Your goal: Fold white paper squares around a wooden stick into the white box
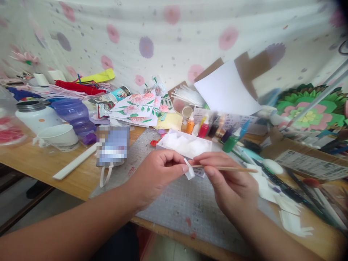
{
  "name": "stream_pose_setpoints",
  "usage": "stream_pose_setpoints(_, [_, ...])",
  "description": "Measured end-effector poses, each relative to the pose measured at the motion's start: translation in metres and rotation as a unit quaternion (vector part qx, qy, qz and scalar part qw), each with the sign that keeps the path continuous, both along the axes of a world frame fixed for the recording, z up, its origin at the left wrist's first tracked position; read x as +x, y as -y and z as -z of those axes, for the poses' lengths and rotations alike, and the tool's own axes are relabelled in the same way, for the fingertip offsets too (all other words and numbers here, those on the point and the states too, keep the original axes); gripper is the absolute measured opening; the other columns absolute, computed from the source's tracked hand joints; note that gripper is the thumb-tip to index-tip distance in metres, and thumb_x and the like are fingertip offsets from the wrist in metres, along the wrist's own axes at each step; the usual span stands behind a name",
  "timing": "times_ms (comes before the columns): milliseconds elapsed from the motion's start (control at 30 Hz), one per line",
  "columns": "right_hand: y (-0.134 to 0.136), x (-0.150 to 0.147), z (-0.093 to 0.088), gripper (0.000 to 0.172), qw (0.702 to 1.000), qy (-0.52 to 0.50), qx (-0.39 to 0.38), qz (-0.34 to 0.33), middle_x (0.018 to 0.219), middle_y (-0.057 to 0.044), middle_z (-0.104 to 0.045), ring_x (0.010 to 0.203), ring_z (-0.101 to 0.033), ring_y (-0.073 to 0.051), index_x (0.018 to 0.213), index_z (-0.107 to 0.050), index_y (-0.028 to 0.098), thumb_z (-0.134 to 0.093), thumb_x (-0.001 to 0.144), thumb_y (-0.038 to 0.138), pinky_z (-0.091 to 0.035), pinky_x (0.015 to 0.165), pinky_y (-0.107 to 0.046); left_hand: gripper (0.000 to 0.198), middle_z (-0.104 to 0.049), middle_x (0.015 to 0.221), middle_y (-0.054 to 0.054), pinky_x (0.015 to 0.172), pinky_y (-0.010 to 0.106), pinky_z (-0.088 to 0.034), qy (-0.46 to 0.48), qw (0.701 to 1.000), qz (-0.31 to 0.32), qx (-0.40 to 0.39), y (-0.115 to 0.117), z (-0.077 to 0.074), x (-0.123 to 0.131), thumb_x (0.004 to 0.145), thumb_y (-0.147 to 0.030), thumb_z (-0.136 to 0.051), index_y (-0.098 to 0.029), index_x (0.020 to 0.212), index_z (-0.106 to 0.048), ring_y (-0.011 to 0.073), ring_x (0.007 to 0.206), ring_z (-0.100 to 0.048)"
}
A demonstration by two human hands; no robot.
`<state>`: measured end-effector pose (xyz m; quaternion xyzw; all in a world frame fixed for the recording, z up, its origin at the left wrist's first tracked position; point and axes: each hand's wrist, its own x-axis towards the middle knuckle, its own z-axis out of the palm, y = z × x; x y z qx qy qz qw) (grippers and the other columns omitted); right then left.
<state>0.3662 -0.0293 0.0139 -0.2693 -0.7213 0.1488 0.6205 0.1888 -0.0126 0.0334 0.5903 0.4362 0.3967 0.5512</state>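
Observation:
My left hand [156, 170] is closed in a pinch on a small white paper piece [189, 170]. My right hand [228, 177] grips a thin wooden stick [231, 168] whose left end meets that paper. Both hands hover over a grey grid cutting mat [176, 203]. Just behind them stands a shallow white box [185, 145] with white paper pieces inside.
Small paint bottles [203, 127] stand behind the box. A white jar [35, 116], a purple bottle [76, 116] and a white cup [58, 136] are at the left. Flower-printed cards [138, 107] lie further back. White paper cut-outs [293, 221] and pens [288, 188] lie at the right.

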Motion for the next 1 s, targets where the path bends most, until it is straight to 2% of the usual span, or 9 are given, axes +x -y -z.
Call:
stream_pose_setpoints(367, [0.000,-0.001,0.001,0.026,1.000,-0.012,-0.005,-0.014,0.092,0.000,-0.075,0.093,-0.069,-0.014,0.101,-0.070,0.022,-0.060,0.087,0.002,-0.056,0.084,-0.029,0.013,-0.064,0.074,0.001,0.071,0.029,-0.040,0.020,1.000,0.004,-0.006,0.000,-0.002,0.001,0.073,-0.028,-0.069,-0.016,0.073,-0.067,0.0154,0.073,-0.053])
stream_pose_setpoints(700, [0.001,-0.001,0.001,0.026,0.999,-0.028,-0.019,-0.026,0.092,-0.001,-0.076,0.092,-0.070,-0.015,0.102,-0.071,0.023,-0.060,0.088,0.003,-0.057,0.083,-0.030,0.013,-0.064,0.072,0.001,0.071,0.031,-0.041,0.012,1.000,-0.008,-0.003,0.002,-0.001,0.002,0.075,-0.028,-0.067,-0.016,0.071,-0.066,0.0158,0.073,-0.053])
stream_pose_setpoints(1000, [-0.005,-0.004,0.013,0.023,0.985,-0.124,-0.079,-0.092,0.094,-0.002,-0.074,0.089,-0.071,-0.017,0.105,-0.072,0.027,-0.059,0.092,0.013,-0.059,0.079,-0.034,0.014,-0.063,0.069,-0.002,0.072,0.028,-0.041,0.039,0.999,0.011,-0.001,0.001,-0.002,0.002,0.077,-0.027,-0.068,-0.016,0.068,-0.065,0.0134,0.072,-0.053])
